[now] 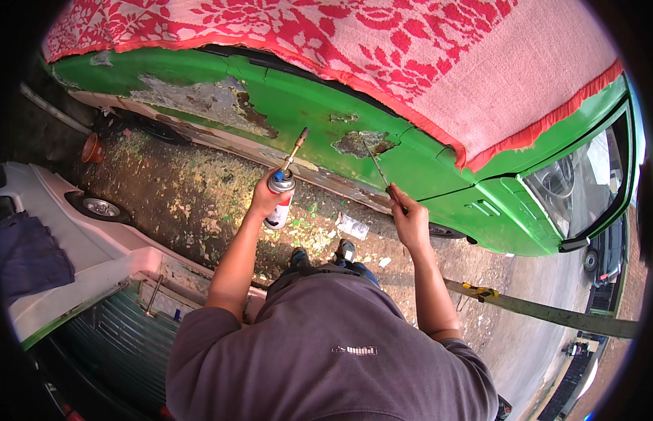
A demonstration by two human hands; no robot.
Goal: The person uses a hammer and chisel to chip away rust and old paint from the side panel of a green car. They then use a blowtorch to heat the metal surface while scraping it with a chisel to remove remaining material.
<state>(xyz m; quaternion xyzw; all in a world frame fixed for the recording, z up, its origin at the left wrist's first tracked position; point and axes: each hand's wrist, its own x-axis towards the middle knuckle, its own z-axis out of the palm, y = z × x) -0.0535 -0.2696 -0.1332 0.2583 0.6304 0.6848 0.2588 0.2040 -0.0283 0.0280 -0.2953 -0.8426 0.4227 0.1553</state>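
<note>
Wrapped round a gas torch (pixel 279 215), my left hand (pixel 262 198) holds its can upright, the brass nozzle pointing up toward the green vehicle's side. No flame shows. My right hand (pixel 412 223) is closed on the handle of a scraper (pixel 377 164) with a long, thin metal shaft. The scraper's tip reaches a bare, flaking patch (pixel 354 144) on the green vehicle (pixel 439 168); whether it touches is hard to tell. A larger stripped grey patch (pixel 200 102) lies farther left on the same panel.
A pink patterned blanket (pixel 284 28) drapes over the vehicle. Paint flakes litter the ground (pixel 193 189) near my feet. Behind me at left is a pink car body (pixel 95 228) with a dark cloth (pixel 32 256). An orange pot (pixel 92 149) stands far left; a long bar (pixel 551 312) extends at right.
</note>
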